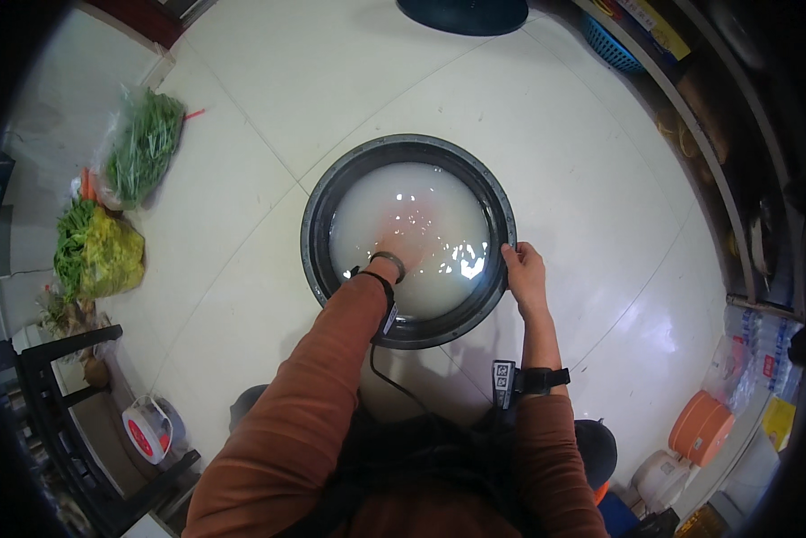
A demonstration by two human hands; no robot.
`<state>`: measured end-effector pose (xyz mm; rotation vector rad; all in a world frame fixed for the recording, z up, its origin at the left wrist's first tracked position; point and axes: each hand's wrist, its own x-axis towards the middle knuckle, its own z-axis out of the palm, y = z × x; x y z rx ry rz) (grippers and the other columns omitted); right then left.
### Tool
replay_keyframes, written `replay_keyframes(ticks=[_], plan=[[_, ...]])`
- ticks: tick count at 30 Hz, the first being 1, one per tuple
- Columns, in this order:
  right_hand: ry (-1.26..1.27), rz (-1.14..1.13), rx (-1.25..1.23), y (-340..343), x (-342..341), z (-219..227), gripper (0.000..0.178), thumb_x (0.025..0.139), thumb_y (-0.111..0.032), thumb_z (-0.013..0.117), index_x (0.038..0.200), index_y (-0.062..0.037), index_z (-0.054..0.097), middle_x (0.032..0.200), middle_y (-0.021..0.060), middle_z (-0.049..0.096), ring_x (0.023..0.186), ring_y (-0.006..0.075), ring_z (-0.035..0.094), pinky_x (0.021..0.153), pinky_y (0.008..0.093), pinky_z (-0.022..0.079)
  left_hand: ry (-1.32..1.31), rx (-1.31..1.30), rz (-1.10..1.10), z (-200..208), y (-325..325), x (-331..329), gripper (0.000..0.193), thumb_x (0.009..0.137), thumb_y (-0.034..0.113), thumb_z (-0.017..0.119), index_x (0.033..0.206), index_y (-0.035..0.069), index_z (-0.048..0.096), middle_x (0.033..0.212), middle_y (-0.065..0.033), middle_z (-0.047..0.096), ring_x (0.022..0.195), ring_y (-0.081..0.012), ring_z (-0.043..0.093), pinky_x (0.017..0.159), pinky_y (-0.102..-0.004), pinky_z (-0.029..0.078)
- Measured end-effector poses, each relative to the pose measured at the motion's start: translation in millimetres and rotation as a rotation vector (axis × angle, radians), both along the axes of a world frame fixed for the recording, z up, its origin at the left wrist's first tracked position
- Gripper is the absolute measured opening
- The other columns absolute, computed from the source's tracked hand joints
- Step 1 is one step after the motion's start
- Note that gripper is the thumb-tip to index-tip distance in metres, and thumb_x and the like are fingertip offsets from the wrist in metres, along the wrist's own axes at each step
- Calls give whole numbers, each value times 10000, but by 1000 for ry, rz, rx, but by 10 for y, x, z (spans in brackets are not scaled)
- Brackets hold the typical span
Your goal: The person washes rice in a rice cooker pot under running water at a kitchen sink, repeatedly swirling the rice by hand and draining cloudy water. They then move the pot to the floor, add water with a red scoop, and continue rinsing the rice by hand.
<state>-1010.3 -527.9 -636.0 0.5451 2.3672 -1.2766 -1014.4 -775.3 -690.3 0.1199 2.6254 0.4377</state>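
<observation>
Right hand [526, 272] pinches round black plastic basin [409, 140] at right, best firmly; left hand [408, 235] in cloudy white water [360, 211], grasp indiscernible.

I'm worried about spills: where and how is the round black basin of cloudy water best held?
Probably by the rim of the round black basin, at opposite left and right sides, coming from outside. The raised circular edge stands above the cloudy whitish water, and the right grip is at the rim's right side, so the left side would balance it.
</observation>
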Motion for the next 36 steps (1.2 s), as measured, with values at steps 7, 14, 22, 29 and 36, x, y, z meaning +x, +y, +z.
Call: replay_keyframes(ticks=[7, 14, 22, 29, 36], plan=[[209, -14, -69, -35, 26, -48, 252, 916, -234, 562, 874, 14, 584, 660, 38, 573, 541, 105, 527, 444, 268, 426, 174, 5, -37, -386, 5, 12, 568, 880, 446, 491, 1380, 189, 414, 1497, -99, 259, 1372, -320, 240, 1096, -521, 229], [75, -8, -3, -41, 15, 67, 330, 892, -309, 569, 920, 18, 601, 742, 152, 619, 700, 280, 586, 674, 378, 449, 393, -7, -141, -211, 77, -37, 581, 882, 450, 474, 1403, 205, 390, 1494, -101, 271, 1386, -338, 213, 1103, -568, 182], [101, 6, 23, -59, -11, 64, 335, 881, -319, 578, 856, 15, 575, 692, 154, 557, 655, 282, 529, 634, 393, 419, 207, -17, -80, -162, 79, -29, 586, 882, 439, 478, 1405, 191, 386, 1488, -112, 281, 1380, -347, 225, 1107, -565, 177], [87, 9, 23, -67, -20, 72, 348, 883, -330, 571, 841, 16, 566, 704, 164, 559, 667, 293, 527, 645, 395, 421, 218, -58, -15, -357, 83, -33, 592, 881, 434, 485, 1408, 185, 381, 1487, -118, 285, 1377, -350, 232, 1111, -558, 177], [75, 16, 19, -77, -24, 132, 350, 890, -327, 562, 864, 22, 580, 722, 164, 571, 687, 287, 539, 663, 388, 427, 210, 17, -48, -436, 38, -57, 530, 872, 406, 470, 1345, 167, 455, 1413, -132, 388, 1301, -339, 354, 1071, -537, 247]])
